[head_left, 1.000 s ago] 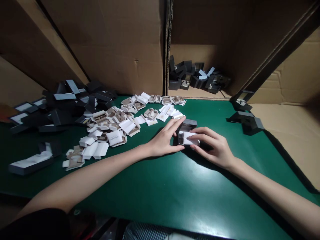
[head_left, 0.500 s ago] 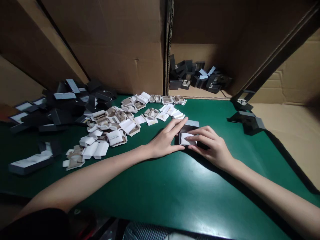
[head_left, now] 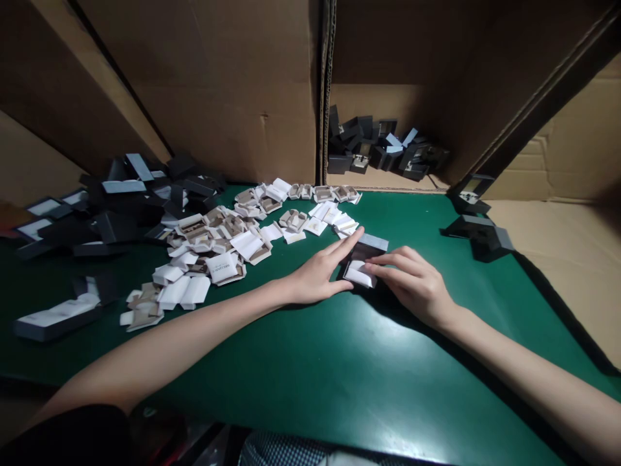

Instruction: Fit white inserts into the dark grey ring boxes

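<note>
A small dark box (head_left: 371, 248) with its lid open lies on the green table (head_left: 310, 369), a white insert (head_left: 359, 273) resting in it. My left hand (head_left: 323, 272) lies flat against the box's left side, fingers stretched out and touching it. My right hand (head_left: 412, 285) rests on the box from the right, its fingertips pressing down on the white insert.
A heap of white and tan inserts (head_left: 228, 249) spreads left of my hands. Dark boxes (head_left: 126, 207) pile up at far left, more (head_left: 383, 152) in the back carton. Two dark boxes (head_left: 478, 233) stand at right. Cardboard walls (head_left: 233, 97) close off the back.
The box has turned slightly and its lid has tipped further back. My right fingers have slid left and down onto the white insert, pressing it lower into the box. My left hand barely moved.
</note>
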`<state>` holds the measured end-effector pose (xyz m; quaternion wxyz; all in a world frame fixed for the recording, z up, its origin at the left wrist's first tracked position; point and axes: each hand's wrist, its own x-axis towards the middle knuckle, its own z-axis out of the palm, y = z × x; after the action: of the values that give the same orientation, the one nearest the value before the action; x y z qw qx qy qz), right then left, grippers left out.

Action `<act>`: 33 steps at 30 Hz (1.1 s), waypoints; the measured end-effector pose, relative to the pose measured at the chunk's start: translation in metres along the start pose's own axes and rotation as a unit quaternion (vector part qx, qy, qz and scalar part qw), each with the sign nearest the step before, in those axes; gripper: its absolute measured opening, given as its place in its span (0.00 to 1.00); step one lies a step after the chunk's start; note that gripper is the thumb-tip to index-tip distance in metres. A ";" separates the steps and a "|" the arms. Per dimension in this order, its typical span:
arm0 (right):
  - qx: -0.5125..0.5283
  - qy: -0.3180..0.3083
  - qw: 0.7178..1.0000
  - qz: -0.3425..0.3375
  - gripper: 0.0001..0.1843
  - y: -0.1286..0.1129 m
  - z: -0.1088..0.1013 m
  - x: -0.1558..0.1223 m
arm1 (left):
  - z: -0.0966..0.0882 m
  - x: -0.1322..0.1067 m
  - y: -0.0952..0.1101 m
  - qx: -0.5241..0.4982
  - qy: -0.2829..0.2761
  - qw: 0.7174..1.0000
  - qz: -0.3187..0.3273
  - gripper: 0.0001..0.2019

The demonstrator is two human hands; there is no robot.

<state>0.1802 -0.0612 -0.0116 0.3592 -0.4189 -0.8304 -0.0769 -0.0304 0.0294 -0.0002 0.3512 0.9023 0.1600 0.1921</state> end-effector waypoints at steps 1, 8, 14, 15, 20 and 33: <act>-0.041 0.002 0.999 -0.008 0.16 -0.001 0.000 -0.001 | 0.000 0.000 0.000 0.000 -0.004 1.000 0.002 0.44; -0.162 0.067 0.984 -0.018 0.09 -0.005 0.002 0.001 | 0.002 -0.001 0.003 0.008 -0.039 0.999 0.025 0.46; -0.041 0.022 0.999 -0.013 0.07 -0.003 0.006 0.006 | 0.004 -0.001 0.005 0.042 -0.059 0.997 -0.005 0.35; -0.019 0.017 1.000 -0.008 0.08 -0.003 0.006 0.006 | 0.004 0.000 0.006 0.041 -0.053 0.998 -0.007 0.33; -0.012 0.025 0.999 0.018 0.10 0.002 0.006 0.002 | 0.007 0.001 0.013 0.033 0.060 0.998 -0.014 0.18; -0.012 0.025 0.993 0.112 0.07 -0.007 0.009 0.004 | 0.014 0.001 0.011 0.046 0.124 0.991 -0.003 0.02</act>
<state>0.1681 -0.0592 -0.0140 0.3814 -0.5115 -0.7680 -0.0566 -0.0211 0.0140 -0.0014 0.2871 0.8864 0.2139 0.2935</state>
